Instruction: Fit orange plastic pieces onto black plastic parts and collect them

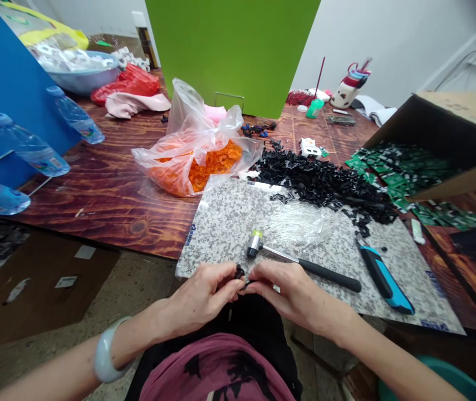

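Note:
My left hand (210, 292) pinches a small black plastic part (239, 272) between thumb and fingers, just off the near edge of the speckled board (221, 234). Close against it, my right hand (285, 287) is closed with its fingertips at the same dark part; the fingers hide most of it. Beyond my hands a small mallet (288, 257) with a black handle lies across the board. Behind that is a spread of thin clear strips (300, 223). A large heap of black plastic parts (325, 181) covers the board's far edge.
A blue utility knife (388, 280) lies to the right. At the back sits a clear bag (183, 142) of orange parts. A cardboard box (463, 133) spills green circuit boards (392, 167). Plastic bottles (29, 146) lean at the left; a green panel (233, 50) stands behind.

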Demonstrator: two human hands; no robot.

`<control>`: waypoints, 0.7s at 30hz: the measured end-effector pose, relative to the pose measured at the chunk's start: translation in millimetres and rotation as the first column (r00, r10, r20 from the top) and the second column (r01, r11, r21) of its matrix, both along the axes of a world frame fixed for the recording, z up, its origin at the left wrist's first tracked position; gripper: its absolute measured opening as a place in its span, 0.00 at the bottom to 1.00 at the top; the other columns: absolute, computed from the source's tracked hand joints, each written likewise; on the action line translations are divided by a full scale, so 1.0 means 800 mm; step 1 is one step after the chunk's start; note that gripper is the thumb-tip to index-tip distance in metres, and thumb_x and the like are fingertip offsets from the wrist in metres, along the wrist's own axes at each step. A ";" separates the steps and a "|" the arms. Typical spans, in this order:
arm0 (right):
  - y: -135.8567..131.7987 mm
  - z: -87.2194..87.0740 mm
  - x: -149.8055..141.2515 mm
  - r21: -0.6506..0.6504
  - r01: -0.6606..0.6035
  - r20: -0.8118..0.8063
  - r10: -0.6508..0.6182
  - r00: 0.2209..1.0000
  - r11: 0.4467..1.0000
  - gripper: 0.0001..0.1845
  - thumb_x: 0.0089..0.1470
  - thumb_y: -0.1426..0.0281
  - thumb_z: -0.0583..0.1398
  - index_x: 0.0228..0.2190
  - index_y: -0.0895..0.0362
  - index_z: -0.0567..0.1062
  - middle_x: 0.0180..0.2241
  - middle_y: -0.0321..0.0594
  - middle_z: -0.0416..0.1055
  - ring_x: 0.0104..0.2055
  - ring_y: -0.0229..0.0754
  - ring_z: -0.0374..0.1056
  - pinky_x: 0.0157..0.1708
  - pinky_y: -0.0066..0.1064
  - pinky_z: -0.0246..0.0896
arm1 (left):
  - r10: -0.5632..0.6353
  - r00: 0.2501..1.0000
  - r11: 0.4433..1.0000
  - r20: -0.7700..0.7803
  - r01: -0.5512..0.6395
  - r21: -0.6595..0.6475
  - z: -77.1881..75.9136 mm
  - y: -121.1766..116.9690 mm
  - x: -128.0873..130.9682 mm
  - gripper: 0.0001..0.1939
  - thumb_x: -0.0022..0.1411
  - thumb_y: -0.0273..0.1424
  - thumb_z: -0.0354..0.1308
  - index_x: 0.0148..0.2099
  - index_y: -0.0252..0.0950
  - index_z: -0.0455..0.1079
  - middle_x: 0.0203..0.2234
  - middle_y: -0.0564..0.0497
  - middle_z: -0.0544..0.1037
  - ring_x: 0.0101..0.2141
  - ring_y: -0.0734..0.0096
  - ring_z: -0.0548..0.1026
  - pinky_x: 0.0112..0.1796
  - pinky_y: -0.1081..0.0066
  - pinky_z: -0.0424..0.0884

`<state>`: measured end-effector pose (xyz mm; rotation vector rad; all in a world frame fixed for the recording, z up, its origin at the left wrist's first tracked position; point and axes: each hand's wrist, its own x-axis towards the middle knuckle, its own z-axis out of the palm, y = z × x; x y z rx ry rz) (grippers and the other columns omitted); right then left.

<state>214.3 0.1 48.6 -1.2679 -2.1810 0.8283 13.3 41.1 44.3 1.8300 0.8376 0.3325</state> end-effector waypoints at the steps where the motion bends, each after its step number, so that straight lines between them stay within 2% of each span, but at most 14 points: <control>1: 0.001 0.004 0.001 -0.052 -0.002 0.005 0.003 1.000 0.999 0.04 0.58 0.73 0.58 0.30 0.59 0.71 0.24 0.36 0.69 0.25 0.34 0.63 0.25 0.24 0.55 | -0.033 0.999 0.999 -0.013 0.033 0.035 0.002 0.000 0.000 0.13 0.65 0.28 0.49 0.26 0.35 0.61 0.20 0.57 0.68 0.22 0.76 0.66 0.24 0.75 0.59; 5: 0.005 0.004 0.000 -0.274 0.018 -0.045 -0.032 0.998 0.962 0.09 0.55 0.70 0.60 0.25 0.59 0.70 0.19 0.32 0.65 0.20 0.31 0.58 0.20 0.22 0.49 | -0.084 0.996 0.993 -0.037 0.087 0.082 -0.001 0.000 -0.001 0.13 0.64 0.28 0.49 0.25 0.35 0.61 0.19 0.57 0.66 0.22 0.76 0.64 0.24 0.75 0.57; 6: 0.005 0.001 -0.001 -0.308 0.034 -0.061 -0.056 0.997 0.951 0.09 0.55 0.69 0.60 0.24 0.60 0.71 0.18 0.31 0.65 0.20 0.31 0.57 0.20 0.21 0.49 | -0.074 0.997 0.996 -0.026 0.075 0.043 -0.004 0.000 -0.001 0.13 0.64 0.28 0.49 0.26 0.35 0.61 0.19 0.57 0.67 0.22 0.76 0.65 0.25 0.75 0.58; 8: 0.005 -0.007 -0.005 -0.329 0.074 -0.099 -0.113 0.989 0.941 0.08 0.54 0.69 0.61 0.25 0.60 0.72 0.19 0.32 0.67 0.20 0.31 0.59 0.20 0.22 0.50 | -0.021 0.999 0.993 0.037 0.025 -0.119 -0.012 0.000 -0.001 0.13 0.65 0.30 0.49 0.27 0.35 0.62 0.20 0.55 0.70 0.24 0.74 0.69 0.26 0.75 0.62; 11: 0.004 -0.021 -0.009 -0.246 0.158 -0.181 -0.206 0.962 0.956 0.06 0.54 0.69 0.60 0.29 0.59 0.73 0.23 0.34 0.70 0.24 0.33 0.63 0.24 0.23 0.56 | 0.138 0.980 0.923 0.145 -0.074 -0.378 -0.024 0.002 0.002 0.12 0.65 0.34 0.50 0.30 0.34 0.64 0.22 0.52 0.74 0.25 0.72 0.74 0.29 0.73 0.69; 13: 0.003 -0.029 -0.012 -0.152 0.226 -0.223 -0.256 0.941 0.962 0.06 0.54 0.69 0.60 0.32 0.60 0.73 0.25 0.36 0.71 0.26 0.34 0.65 0.26 0.25 0.59 | 0.231 0.955 0.879 0.185 -0.124 -0.461 -0.030 0.003 0.005 0.12 0.64 0.36 0.53 0.31 0.33 0.65 0.22 0.52 0.76 0.25 0.72 0.75 0.29 0.73 0.71; 16: 0.002 -0.037 -0.015 -0.060 0.289 -0.245 -0.295 0.924 0.955 0.06 0.55 0.69 0.60 0.34 0.59 0.73 0.26 0.37 0.71 0.26 0.35 0.66 0.27 0.26 0.62 | 0.311 0.928 0.847 0.207 -0.172 -0.503 -0.033 0.005 0.008 0.13 0.62 0.38 0.57 0.30 0.33 0.66 0.22 0.52 0.77 0.25 0.71 0.77 0.29 0.73 0.72; 21: 0.001 -0.039 -0.016 -0.046 0.306 -0.257 -0.307 0.917 0.951 0.06 0.55 0.68 0.61 0.34 0.58 0.73 0.25 0.37 0.71 0.25 0.35 0.66 0.26 0.25 0.63 | 0.337 0.918 0.839 0.210 -0.192 -0.509 -0.033 0.007 0.010 0.14 0.60 0.38 0.59 0.29 0.33 0.66 0.21 0.52 0.78 0.24 0.72 0.77 0.28 0.74 0.72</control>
